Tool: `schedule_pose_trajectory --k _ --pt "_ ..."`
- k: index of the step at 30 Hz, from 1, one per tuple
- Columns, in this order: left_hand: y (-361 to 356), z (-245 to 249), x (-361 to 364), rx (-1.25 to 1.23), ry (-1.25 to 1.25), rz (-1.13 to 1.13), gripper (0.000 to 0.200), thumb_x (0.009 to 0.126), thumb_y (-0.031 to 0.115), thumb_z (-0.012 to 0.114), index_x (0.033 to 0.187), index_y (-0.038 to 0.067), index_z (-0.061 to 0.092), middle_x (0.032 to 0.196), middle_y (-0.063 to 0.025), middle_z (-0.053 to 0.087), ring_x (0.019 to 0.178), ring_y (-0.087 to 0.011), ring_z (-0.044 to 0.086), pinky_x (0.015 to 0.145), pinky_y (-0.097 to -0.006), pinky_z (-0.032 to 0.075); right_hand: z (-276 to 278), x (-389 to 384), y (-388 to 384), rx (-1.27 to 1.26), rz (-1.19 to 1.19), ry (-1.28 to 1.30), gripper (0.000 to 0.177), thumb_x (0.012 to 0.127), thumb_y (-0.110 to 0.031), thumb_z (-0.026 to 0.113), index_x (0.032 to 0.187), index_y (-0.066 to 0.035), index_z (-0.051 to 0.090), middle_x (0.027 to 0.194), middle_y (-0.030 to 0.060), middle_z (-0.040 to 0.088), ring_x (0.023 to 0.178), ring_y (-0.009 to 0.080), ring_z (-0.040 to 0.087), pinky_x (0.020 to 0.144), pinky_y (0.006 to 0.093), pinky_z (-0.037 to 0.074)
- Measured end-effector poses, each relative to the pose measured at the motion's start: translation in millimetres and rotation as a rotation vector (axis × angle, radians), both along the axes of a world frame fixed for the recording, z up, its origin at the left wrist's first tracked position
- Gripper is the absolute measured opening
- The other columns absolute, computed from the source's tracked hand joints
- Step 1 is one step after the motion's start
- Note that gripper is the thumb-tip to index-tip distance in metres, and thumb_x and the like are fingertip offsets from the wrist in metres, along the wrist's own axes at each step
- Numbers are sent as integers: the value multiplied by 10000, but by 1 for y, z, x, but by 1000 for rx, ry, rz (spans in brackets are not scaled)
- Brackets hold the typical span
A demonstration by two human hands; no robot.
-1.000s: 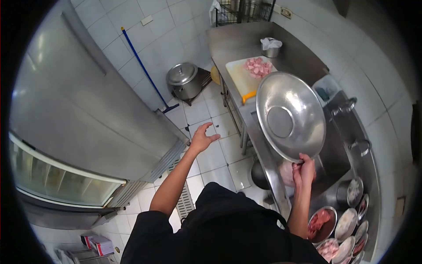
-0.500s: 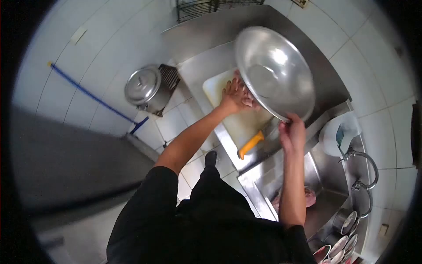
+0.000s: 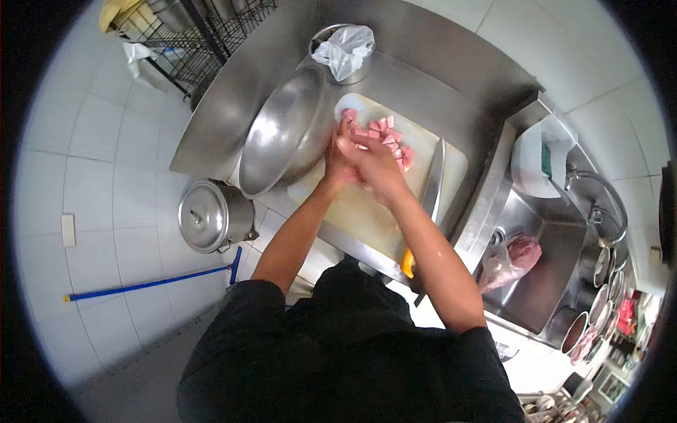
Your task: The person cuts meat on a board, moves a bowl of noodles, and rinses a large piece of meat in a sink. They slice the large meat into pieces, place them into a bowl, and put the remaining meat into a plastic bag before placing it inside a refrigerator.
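Note:
Cubes of pink raw meat (image 3: 384, 134) lie in a pile on the white cutting board (image 3: 444, 158). My left hand (image 3: 340, 168) is at the pile's left side, fingers stretched upward and partly hidden by my other hand. Across it reaches my right hand (image 3: 374, 163), slightly blurred, its fingers extended leftward over the meat. A large steel bowl (image 3: 282, 137) leans tilted at the board's left, close to my left hand; what supports it is hidden. At the board's right lies a knife (image 3: 436, 180) with a yellow handle, partly covered by my right forearm.
A steel pot with a plastic bag (image 3: 345, 53) stands behind the board. To the right, the sink (image 3: 543, 282) holds bagged meat (image 3: 518, 257), with a white plastic container (image 3: 539, 155) above it. A lidded pot (image 3: 204, 215) and a blue squeegee (image 3: 155, 282) are at left.
The bowl has moved from the right side of the board to its left, and my right hand has let go of it. Both hands are now together over the meat. The view has turned.

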State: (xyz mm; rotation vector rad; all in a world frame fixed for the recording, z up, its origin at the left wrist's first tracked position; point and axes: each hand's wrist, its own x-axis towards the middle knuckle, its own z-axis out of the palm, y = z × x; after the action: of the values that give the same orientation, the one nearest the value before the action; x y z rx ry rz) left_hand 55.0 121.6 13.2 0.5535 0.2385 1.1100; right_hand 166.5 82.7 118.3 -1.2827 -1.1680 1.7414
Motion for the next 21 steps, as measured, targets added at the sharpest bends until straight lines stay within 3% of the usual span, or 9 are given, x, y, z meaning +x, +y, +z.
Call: schedule_pose_trajectory --k 1,3,6,7,10,11,17,19,21 --pt "-4 3 -2 167 613 239 1059 661 483 833 1474 19 337 1340 -254 484 1320 -399 428 1075 -496 374 -25 20 4 194 33 -180 689 762 -373 848 1288 -4 597 1204 191 638 1000 252 668 869 320 516" --pt "-18 6 -5 498 1848 704 1145 591 444 892 1491 28 319 1382 -265 448 1334 -401 409 1101 -487 356 -17 55 12 319 145 -593 1027 599 -489 909 1420 -49 477 1313 242 574 1177 327 590 948 395 487" --pt "-14 -2 5 357 1625 586 880 627 254 894 1365 26 472 1349 -211 471 1232 -339 504 1015 -430 440 -22 51 23 361 331 -1246 1337 457 -525 937 1532 -85 274 1465 266 426 1339 391 437 1031 494 407" --pt "-18 17 11 309 1578 517 785 641 174 887 1318 23 519 1320 -189 514 1187 -300 551 973 -403 477 -52 54 36 328 469 -1180 1390 432 -470 937 1567 -261 162 1579 258 168 1339 504 368 1064 567 414" --pt "-6 -44 29 294 1437 529 627 690 98 830 1249 17 559 1173 -135 630 1062 -235 627 911 -348 509 -83 49 33 473 410 -1075 1329 461 -401 930 1561 -268 196 1489 252 344 1326 452 394 1042 581 419" --pt "-15 -39 38 208 1380 551 540 704 53 792 1196 17 571 1100 -107 653 1008 -199 637 886 -320 514 -97 56 29 716 318 -999 1215 516 -318 916 1540 -245 267 1364 226 482 1238 401 494 1008 537 452" --pt "-27 -24 81 -106 742 493 392 703 6 741 1061 47 588 1014 -44 671 945 -121 628 852 -282 517 -84 86 9 419 47 -515 871 638 -117 837 1412 -77 439 1218 189 623 1104 321 626 970 373 484" --pt "-34 43 74 -8 935 473 412 702 6 738 1082 55 589 1018 -34 668 941 -118 629 847 -280 518 -64 82 3 375 -38 -338 813 652 -86 824 1380 -66 465 1205 177 636 1113 294 627 969 359 483" --pt "-39 112 62 58 963 501 424 705 3 728 1102 58 587 1021 -28 667 941 -119 631 845 -279 520 13 64 -4 419 -115 -214 764 659 -60 813 1350 -63 487 1194 166 644 1109 269 630 966 348 483"
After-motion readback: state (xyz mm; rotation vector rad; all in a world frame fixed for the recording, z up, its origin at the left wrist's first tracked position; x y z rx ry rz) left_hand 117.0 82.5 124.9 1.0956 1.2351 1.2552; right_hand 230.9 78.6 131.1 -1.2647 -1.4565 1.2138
